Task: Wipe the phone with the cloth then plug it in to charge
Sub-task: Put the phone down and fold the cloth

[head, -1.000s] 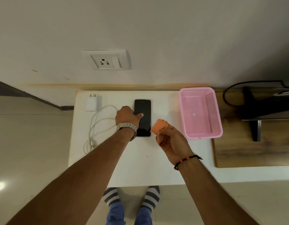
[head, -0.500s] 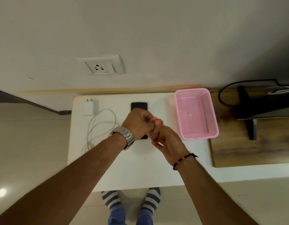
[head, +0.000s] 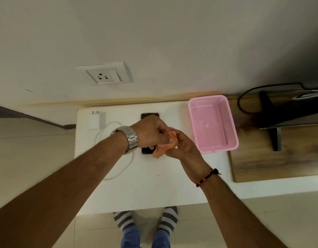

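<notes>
Charger point(head: 95, 120) and cable point(head: 118, 169) are seen at surface point(head: 151, 190) left. Phone point(head: 149, 115) is laid flat mid-surface, mostly covered by left hand point(head: 151, 130). Cloth point(head: 164, 145) is held in both grips above it, right hand point(head: 185, 149) alongside. Basket point(head: 212, 124) is placed right.

Your arms are bare from the near edge of the view up to the wrists, with no sleeves showing. On your left wrist you wear a silver metal watch point(head: 130, 138) with a broad link bracelet; only the band shows, the dial is turned out of sight. On your right wrist you wear a thin black cord bracelet point(head: 207, 177) with small red-orange beads and a knotted end sticking out to the right. At the near edge, your socks point(head: 169, 219) carry grey and white stripes, and blue trouser legs point(head: 130, 237) cover your ankles.
</notes>
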Demonstrator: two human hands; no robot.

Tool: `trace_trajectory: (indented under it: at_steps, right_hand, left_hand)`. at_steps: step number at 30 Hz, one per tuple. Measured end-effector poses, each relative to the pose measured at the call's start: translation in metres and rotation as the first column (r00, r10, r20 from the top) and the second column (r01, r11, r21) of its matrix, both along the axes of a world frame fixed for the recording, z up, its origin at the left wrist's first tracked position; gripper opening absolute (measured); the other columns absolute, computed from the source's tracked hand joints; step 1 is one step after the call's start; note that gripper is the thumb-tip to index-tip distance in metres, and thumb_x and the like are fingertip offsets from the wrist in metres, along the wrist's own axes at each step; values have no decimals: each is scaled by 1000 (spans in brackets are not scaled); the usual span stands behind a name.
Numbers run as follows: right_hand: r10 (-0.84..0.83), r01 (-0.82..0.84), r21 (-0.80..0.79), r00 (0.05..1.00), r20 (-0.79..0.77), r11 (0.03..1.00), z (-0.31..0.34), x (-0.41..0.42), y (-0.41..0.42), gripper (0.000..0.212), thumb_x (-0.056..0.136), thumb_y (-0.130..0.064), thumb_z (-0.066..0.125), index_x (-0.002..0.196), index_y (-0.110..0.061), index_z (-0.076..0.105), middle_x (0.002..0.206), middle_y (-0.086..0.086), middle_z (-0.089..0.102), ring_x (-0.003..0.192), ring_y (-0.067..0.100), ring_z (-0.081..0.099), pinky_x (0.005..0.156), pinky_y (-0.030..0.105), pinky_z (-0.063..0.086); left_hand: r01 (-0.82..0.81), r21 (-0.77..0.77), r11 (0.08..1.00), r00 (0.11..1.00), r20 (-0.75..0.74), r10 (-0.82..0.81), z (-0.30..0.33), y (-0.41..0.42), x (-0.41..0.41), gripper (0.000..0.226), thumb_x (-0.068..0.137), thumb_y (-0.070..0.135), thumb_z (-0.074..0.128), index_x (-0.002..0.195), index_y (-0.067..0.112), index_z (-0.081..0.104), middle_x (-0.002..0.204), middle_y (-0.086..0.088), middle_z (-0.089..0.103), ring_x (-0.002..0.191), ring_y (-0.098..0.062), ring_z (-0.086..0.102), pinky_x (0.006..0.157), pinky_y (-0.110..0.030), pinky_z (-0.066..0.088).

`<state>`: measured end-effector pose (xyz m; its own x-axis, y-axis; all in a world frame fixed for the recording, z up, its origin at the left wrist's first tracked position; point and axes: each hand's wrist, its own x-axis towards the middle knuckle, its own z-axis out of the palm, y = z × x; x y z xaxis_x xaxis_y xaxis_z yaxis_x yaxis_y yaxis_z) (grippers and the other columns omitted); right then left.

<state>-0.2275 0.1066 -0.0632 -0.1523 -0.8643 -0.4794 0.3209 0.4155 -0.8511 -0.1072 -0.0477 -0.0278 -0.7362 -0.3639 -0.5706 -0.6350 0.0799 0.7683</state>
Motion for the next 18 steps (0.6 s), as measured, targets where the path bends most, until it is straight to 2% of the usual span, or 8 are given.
trace_trajectory:
  at_steps: [2, 4, 6, 10, 12, 14, 16, 18]
  right_hand:
    - [21, -20, 9, 998, -67, 1000, -2, -1, 1, 38, 84, -16, 77, 120, -21, 67, 118, 6, 71, 116, 19, 63, 100, 44, 50]
    - [-13, 14, 28, 998, -62, 1000, -5, -3, 7, 25, 88, -24, 77, 110, -12, 71, 108, 12, 72, 103, 21, 67, 92, 42, 54]
    - [-57, 58, 68, 998, -20, 996, -9, -5, 15, 25, 91, -29, 74, 103, -7, 71, 102, 14, 74, 96, 24, 69, 89, 39, 55]
    - [-183, 173, 199, 983, 31, 965, -20, -2, 28, 28, 92, -28, 71, 106, -3, 72, 104, 14, 76, 100, 29, 72, 84, 35, 59]
    - [-341, 334, 324, 939, -37, 885, -29, 3, 27, 23, 87, -26, 77, 97, -4, 75, 94, 14, 77, 90, 28, 73, 77, 33, 60]
    - [-482, 486, 453, 866, -134, 748, -40, 7, 22, 15, 83, -21, 81, 87, -7, 77, 84, 12, 78, 77, 26, 75, 72, 34, 62]
    - [-578, 558, 534, 802, -151, 635, -50, 9, 15, 5, 82, -12, 79, 83, -9, 76, 82, 12, 78, 71, 23, 75, 65, 30, 62]
    - [-653, 590, 569, 748, -118, 573, -57, 10, 5, 8, 85, -3, 70, 85, -10, 75, 86, 12, 77, 75, 24, 75, 59, 27, 60]
  left_hand:
    - [11, 18, 1000, 1000, -8, -11, 0, -5, -1, 12, 90, 32, 76, 90, 20, 80, 75, -3, 78, 59, -14, 71, 58, -28, 60]
    - [-51, 8, 999, 999, -18, 51, -2, -15, 0, 11, 89, 30, 77, 90, 20, 81, 74, -1, 78, 60, -16, 71, 57, -29, 60]
    - [-107, -1, 994, 994, -16, 107, -7, -24, 1, 10, 89, 28, 79, 91, 18, 81, 74, 0, 78, 57, -13, 72, 55, -26, 58]
    - [-138, -49, 989, 990, 29, 140, -23, -30, -6, 8, 87, 30, 80, 87, 22, 80, 68, 6, 77, 56, -14, 74, 52, -20, 56]
    - [-140, -85, 987, 988, 51, 145, -32, -31, -14, 12, 85, 29, 82, 87, 18, 80, 69, 2, 78, 59, -16, 75, 55, -25, 60]
    - [-97, -152, 984, 990, 90, 112, -43, -33, -26, 13, 83, 31, 84, 83, 19, 79, 70, 1, 77, 60, -13, 75, 57, -25, 61]
    - [-20, -246, 969, 990, 131, 53, -52, -34, -40, 11, 85, 32, 82, 81, 22, 79, 72, 8, 75, 61, -8, 71, 57, -20, 55]
    - [63, -335, 940, 989, 150, -13, -63, -37, -54, 12, 90, 30, 76, 93, 19, 80, 90, 6, 76, 79, -11, 69, 70, -23, 51]
